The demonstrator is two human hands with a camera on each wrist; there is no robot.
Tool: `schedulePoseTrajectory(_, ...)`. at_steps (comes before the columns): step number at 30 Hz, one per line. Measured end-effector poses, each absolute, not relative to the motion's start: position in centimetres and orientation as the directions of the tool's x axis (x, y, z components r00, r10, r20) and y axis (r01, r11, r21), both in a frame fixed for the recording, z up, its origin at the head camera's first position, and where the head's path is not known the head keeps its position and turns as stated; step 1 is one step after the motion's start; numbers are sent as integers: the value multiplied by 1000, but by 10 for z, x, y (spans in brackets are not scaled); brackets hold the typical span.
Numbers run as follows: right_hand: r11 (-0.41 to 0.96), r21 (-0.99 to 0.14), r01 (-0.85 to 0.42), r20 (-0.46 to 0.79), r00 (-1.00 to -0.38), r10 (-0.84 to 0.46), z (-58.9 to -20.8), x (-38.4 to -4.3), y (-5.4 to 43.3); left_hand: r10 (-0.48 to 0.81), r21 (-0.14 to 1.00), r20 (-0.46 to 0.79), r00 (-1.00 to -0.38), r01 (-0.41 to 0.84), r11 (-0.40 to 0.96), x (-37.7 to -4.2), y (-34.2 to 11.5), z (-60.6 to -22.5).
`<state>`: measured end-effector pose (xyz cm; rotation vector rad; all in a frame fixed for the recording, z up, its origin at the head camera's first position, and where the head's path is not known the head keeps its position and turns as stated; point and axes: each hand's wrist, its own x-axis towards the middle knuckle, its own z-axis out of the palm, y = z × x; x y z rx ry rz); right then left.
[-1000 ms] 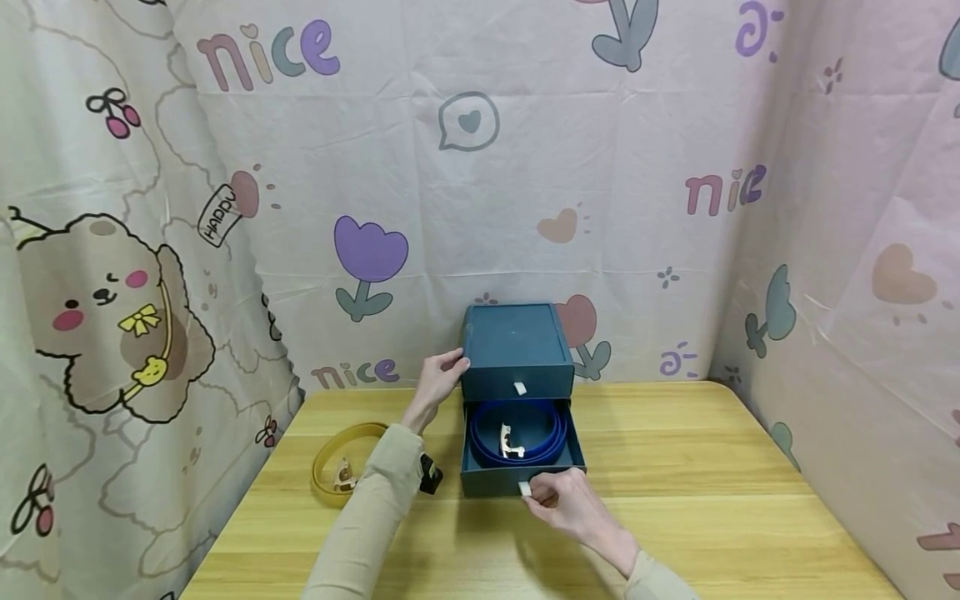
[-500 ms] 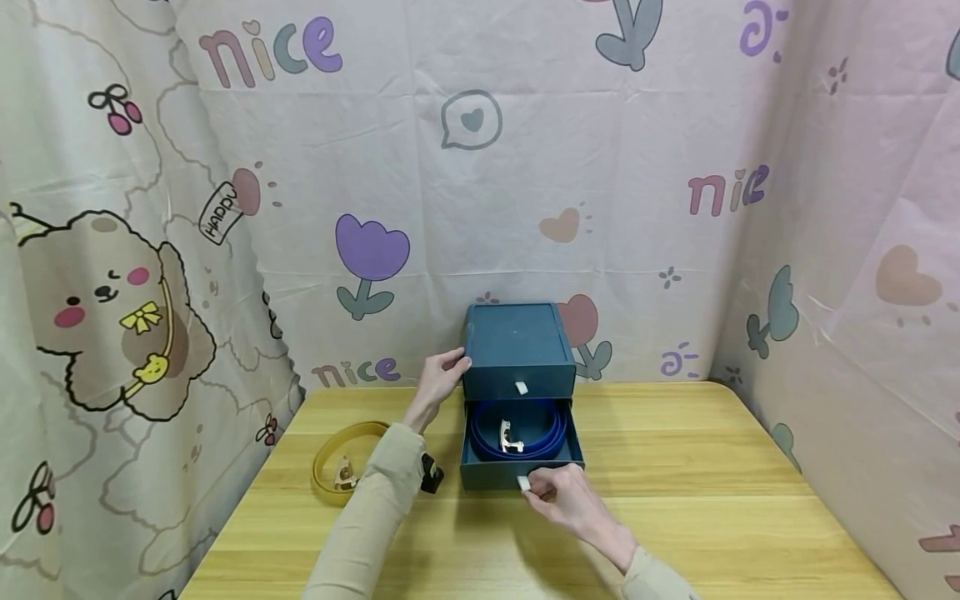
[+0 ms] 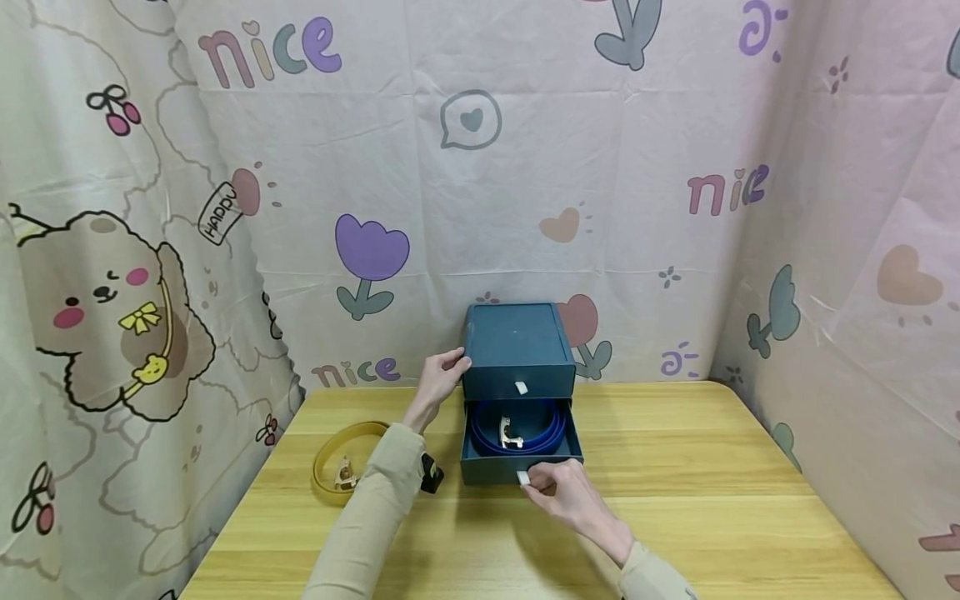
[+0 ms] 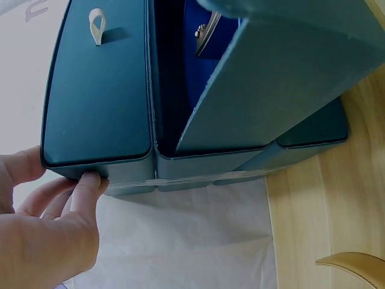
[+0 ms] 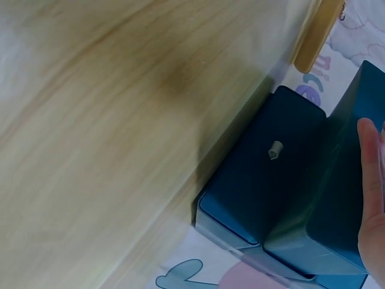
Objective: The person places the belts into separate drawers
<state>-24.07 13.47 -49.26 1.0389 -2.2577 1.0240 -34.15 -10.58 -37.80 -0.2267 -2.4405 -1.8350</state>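
On curtain [image 3: 510, 183], "nice" and "HAPPY" printed; right grip [image 3: 576, 502] pinches lower white tab [image 3: 523, 478] (left grip [image 3: 437, 383] holds teal box [image 3: 517, 371]).

Arms [image 3: 369, 523] forward, right fingers [image 3: 551, 472] pinched

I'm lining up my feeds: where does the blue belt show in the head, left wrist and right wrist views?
Head: below centre, coiled inside the pulled-out drawer; that's the blue belt.
Left wrist: top, about mid-width, partly hidden behind the drawer's wall.
Right wrist: not visible.
Shared landmark: the closed drawer with a white tab: above the belt in head, upper left in left wrist, right of centre in right wrist.
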Motion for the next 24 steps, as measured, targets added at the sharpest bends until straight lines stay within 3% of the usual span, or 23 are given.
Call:
schedulePoseTrajectory(8, 462, -525, -714, 574, -698, -428, -492, -241, 134, 63, 950, 145, -987, 157, 268, -340, -105, -378)
schedulePoseTrajectory(24, 444, -629, -638, 542, -770, -336, -494, -245, 130, 59, 945, 161, -985, 171, 280, -342, -106, -378)
